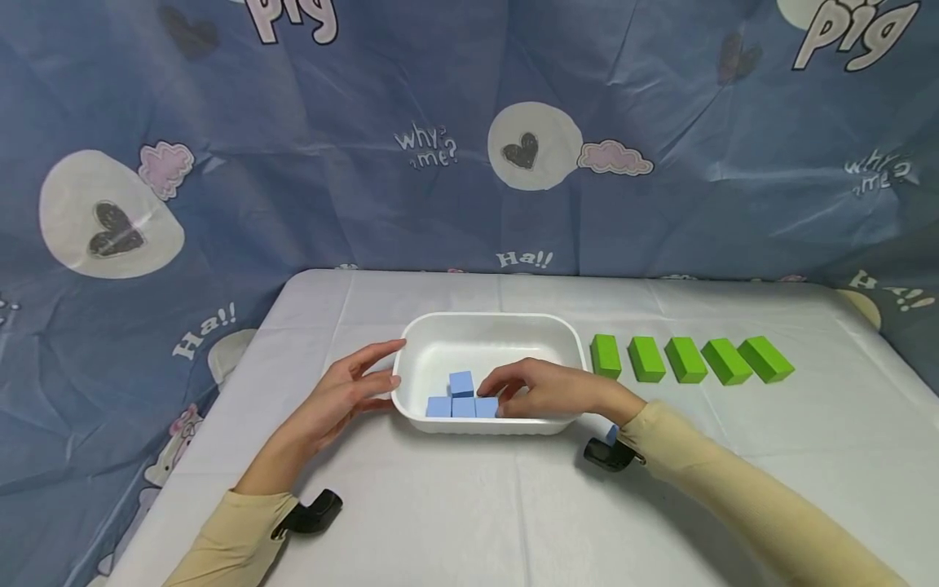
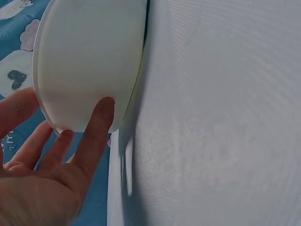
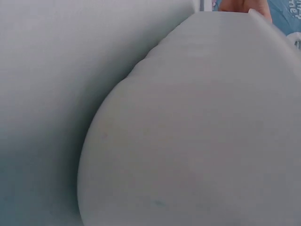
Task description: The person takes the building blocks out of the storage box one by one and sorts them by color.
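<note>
A white rectangular tub (image 1: pixel 487 324) with rounded corners stands on the table. Inside it, along the near wall, sit several small blue cubes; one blue cube (image 1: pixel 460 383) is behind that row. My left hand (image 1: pixel 348 393) touches the tub's left end, fingers spread and nearly straight along the rim and outer wall (image 2: pixel 89 56). Reaching over the right side, my right hand (image 1: pixel 539 387) has its fingers bent and its thumb at the rightmost blue cube (image 1: pixel 486 407), pinching it. The right wrist view is filled by the tub's outer wall (image 3: pixel 197 122), which hides the right hand.
Several green rectangular blocks stand in a row right of the tub, the nearest green block (image 1: pixel 606 356) close to its rim. A blue piece (image 1: pixel 612 434) shows partly behind the right wrist's black camera mount (image 1: pixel 609 455). A printed blue curtain (image 1: pixel 455 204) hangs behind the white-covered table (image 1: pixel 440 522).
</note>
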Available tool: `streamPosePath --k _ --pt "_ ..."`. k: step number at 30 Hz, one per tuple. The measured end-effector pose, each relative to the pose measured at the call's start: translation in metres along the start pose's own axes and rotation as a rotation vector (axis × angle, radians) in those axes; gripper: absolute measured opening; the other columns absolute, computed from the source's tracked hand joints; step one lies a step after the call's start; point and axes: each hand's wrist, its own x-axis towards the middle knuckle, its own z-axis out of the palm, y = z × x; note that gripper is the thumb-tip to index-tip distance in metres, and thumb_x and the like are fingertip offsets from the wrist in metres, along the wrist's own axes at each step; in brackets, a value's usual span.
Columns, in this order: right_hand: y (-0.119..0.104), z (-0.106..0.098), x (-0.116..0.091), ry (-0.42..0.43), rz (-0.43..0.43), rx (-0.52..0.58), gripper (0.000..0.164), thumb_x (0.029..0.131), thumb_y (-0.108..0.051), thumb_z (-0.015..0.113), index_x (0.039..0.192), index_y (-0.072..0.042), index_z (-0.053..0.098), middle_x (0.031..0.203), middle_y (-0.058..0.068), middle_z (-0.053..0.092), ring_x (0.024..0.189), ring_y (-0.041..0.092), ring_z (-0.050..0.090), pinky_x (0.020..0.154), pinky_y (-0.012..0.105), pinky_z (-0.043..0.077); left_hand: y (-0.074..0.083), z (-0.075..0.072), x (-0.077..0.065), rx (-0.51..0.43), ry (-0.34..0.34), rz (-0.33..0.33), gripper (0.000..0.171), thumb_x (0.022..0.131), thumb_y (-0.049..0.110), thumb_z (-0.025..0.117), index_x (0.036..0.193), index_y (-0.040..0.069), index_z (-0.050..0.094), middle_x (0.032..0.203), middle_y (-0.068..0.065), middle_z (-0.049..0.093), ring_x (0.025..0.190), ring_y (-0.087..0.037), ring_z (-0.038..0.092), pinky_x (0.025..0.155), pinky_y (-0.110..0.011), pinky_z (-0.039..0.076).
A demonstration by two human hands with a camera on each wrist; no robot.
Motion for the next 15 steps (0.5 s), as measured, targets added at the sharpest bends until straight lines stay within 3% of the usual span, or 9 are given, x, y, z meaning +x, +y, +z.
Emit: streamPosePath --k 7,15 --pt "0.0015 0.0004 0.0046 -0.058 -0.007 0.023 0.040 0.092 0.002 0.058 0.129 -0.013 0.064 0.120 -0.005 0.064 0.100 0.015 0.064 0.092 0.032 0.049 0.0000 -0.0007 -0.0009 -0.001 0.007 -0.003 0.061 0.092 0.011 0.068 0.148 0.009 0.044 0.157 -0.008 0.028 0.112 -0.022 0.062 0.087 -0.042 0.054" --pt "0.0040 0.0010 0.0061 -0.078 -0.008 0.049 0.045 0.090 0.009 0.056 0.129 -0.012 0.063 0.110 -0.002 0.064 0.092 0.015 0.064 0.086 0.029 0.050 0.0004 -0.0005 0.0005 0.005 0.007 -0.015 0.062 0.091 0.010 0.069 0.149 0.009 0.044 0.159 -0.008 0.025 0.115 -0.024 0.060 0.089 -0.042 0.054"
